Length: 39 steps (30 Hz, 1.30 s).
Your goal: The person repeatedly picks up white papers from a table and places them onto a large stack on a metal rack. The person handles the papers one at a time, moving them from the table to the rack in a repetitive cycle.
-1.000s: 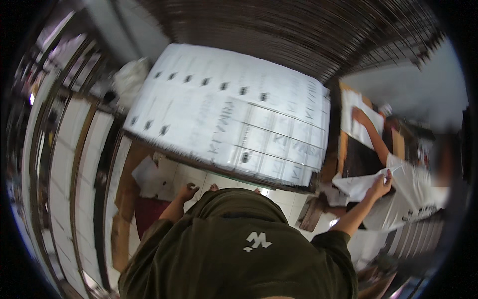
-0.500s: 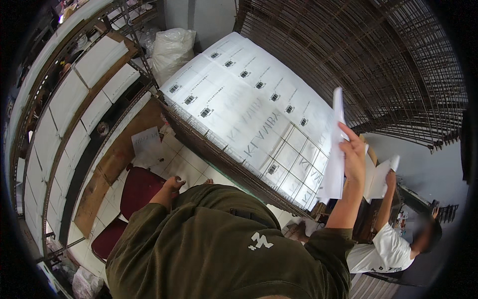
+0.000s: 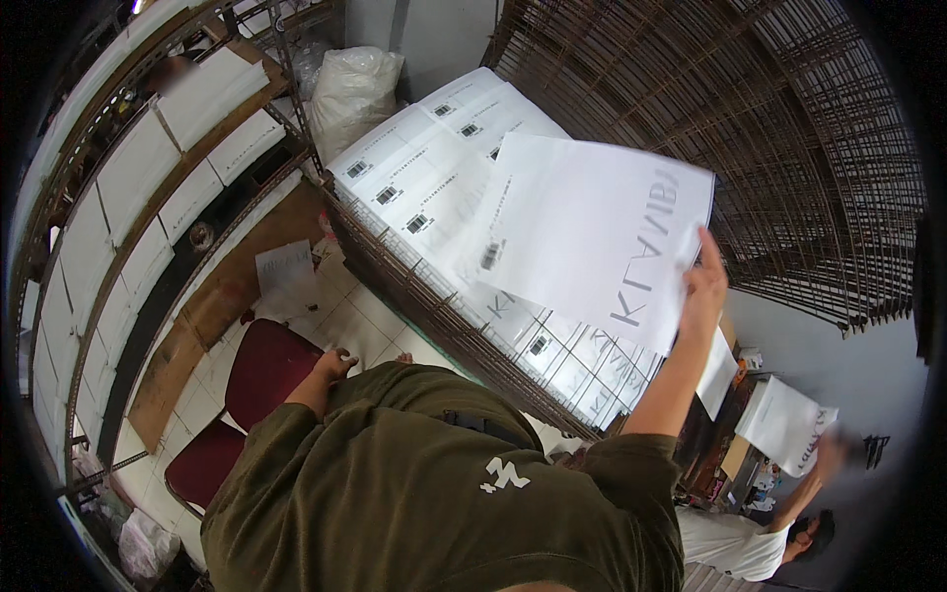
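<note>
My right hand (image 3: 702,291) grips the right edge of a white printed sheet (image 3: 602,227) with large dark lettering. The sheet spreads out flat above a wire rack (image 3: 409,261) and hides part of what lies there. On that rack rest several similar white sheets (image 3: 400,158) with small dark printed marks, some under the wire grid. Low at my left side, near a maroon chair (image 3: 276,365), hangs my left hand (image 3: 335,364), its fingers curled in with nothing visible in them.
Tilted wire racks (image 3: 691,89) rise beyond the sheets. Shelving with white sheets (image 3: 163,187) lines the left. A white sack (image 3: 355,94) stands at the back, and a loose sheet (image 3: 286,276) lies on the floor. At right, another person holds a white sheet (image 3: 784,419).
The sheet in my right hand has swung from edge-on to spread out over the rack, toward the left. My left hand stays low. The other person's sheet has moved lower and opened out.
</note>
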Each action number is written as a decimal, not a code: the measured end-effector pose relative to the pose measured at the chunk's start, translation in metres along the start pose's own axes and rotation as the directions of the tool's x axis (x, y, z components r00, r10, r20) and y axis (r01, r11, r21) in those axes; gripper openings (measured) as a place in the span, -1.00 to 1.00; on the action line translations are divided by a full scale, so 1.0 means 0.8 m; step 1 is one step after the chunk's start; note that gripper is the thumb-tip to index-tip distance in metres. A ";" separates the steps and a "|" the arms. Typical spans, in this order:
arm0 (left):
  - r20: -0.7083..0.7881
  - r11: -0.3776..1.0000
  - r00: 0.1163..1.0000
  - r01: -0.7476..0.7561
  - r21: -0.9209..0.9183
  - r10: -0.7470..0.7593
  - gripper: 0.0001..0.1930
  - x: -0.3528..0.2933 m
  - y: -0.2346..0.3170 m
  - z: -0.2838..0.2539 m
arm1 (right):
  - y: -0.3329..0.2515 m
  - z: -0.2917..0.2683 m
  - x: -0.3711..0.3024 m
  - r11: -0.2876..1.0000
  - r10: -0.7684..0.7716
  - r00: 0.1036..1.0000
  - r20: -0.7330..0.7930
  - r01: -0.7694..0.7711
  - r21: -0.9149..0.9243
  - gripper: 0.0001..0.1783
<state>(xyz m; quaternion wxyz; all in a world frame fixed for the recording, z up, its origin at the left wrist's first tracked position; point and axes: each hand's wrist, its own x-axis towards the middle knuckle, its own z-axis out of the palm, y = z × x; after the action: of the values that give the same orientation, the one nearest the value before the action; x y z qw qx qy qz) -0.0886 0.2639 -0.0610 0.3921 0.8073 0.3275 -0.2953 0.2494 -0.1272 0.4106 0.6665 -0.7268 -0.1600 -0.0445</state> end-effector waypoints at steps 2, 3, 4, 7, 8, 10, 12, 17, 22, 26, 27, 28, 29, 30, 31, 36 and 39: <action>0.019 1.000 1.000 -0.017 0.024 0.017 -0.38 -0.003 0.013 -0.009 | 0.075 -0.029 -0.020 0.998 0.055 0.990 -0.131 -0.057 -0.017 -0.23; 0.021 0.999 1.000 -0.016 0.032 0.015 -0.38 -0.005 0.016 -0.013 | 0.112 -0.031 -0.033 0.992 0.125 0.982 -0.144 -0.129 -0.018 -0.22; 0.025 0.999 1.000 -0.019 0.050 0.018 -0.37 -0.006 0.015 -0.015 | 0.148 -0.032 -0.046 0.980 0.195 0.968 -0.158 -0.200 -0.019 -0.20; 0.034 0.997 0.999 -0.029 0.074 0.026 -0.35 -0.002 0.012 -0.024 | 0.253 -0.027 -0.089 0.941 0.338 0.930 -0.146 -0.331 0.069 -0.23; 0.033 0.998 0.999 -0.025 0.066 0.023 -0.35 -0.001 0.010 -0.028 | 0.280 -0.025 -0.100 0.931 0.365 0.918 -0.156 -0.355 0.088 -0.23; 0.022 0.998 1.000 -0.017 0.055 0.016 -0.34 -0.004 0.012 -0.040 | 0.321 -0.019 -0.124 0.920 0.386 0.909 -0.156 -0.367 0.138 -0.24; 0.006 0.999 1.000 -0.004 0.048 0.003 -0.34 -0.013 0.019 -0.052 | 0.344 -0.016 -0.138 0.889 0.457 0.879 -0.134 -0.454 0.057 -0.26; 0.020 0.999 1.000 -0.001 0.049 0.000 -0.32 -0.013 0.019 -0.059 | 0.370 -0.024 -0.148 0.868 0.487 0.862 -0.138 -0.495 -0.034 -0.27; 0.030 0.999 0.999 0.023 0.024 -0.023 -0.32 -0.013 0.019 -0.050 | 0.401 -0.039 -0.149 0.843 0.471 0.867 -0.165 -0.497 -0.205 -0.28; 0.008 0.999 1.000 -0.014 0.044 0.014 -0.33 -0.029 0.035 -0.053 | 0.424 -0.044 -0.152 0.872 0.329 0.931 -0.160 -0.364 -0.327 -0.28; 0.002 0.999 1.000 -0.017 0.041 0.017 -0.33 -0.030 0.036 -0.054 | 0.419 -0.039 -0.149 0.869 0.314 0.938 -0.149 -0.347 -0.353 -0.28; -0.001 0.999 1.000 -0.018 0.044 0.018 -0.34 -0.030 0.035 -0.053 | 0.414 -0.034 -0.148 0.874 0.212 0.969 -0.128 -0.247 -0.419 -0.26; -0.003 0.999 1.000 -0.018 0.049 0.019 -0.34 -0.029 0.034 -0.053 | 0.409 -0.030 -0.147 0.865 0.110 0.989 -0.101 -0.146 -0.480 -0.25; -0.004 0.998 1.000 -0.020 0.051 0.021 -0.34 -0.027 0.034 -0.052 | 0.399 -0.025 -0.146 0.842 0.008 0.998 -0.067 -0.043 -0.537 -0.24; 0.007 0.998 1.000 -0.015 0.053 0.015 -0.34 -0.025 0.032 -0.051 | 0.391 -0.023 -0.143 0.856 0.052 0.996 -0.071 -0.081 -0.510 -0.24; 0.018 0.998 1.000 -0.002 0.060 0.001 -0.32 -0.016 0.028 -0.048 | 0.390 -0.029 -0.140 0.877 0.130 0.988 -0.081 -0.153 -0.455 -0.25; 0.011 0.997 0.999 -0.031 0.066 0.030 -0.31 -0.014 0.026 -0.048 | 0.402 -0.028 -0.139 0.868 0.100 0.989 -0.112 -0.142 -0.476 -0.26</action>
<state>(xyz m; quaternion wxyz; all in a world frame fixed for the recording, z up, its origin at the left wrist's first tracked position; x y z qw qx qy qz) -0.0712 0.2825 -0.0242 0.3712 0.8233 0.3033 -0.3040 0.2413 -0.1877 0.0754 0.4719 -0.8759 -0.0700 -0.0716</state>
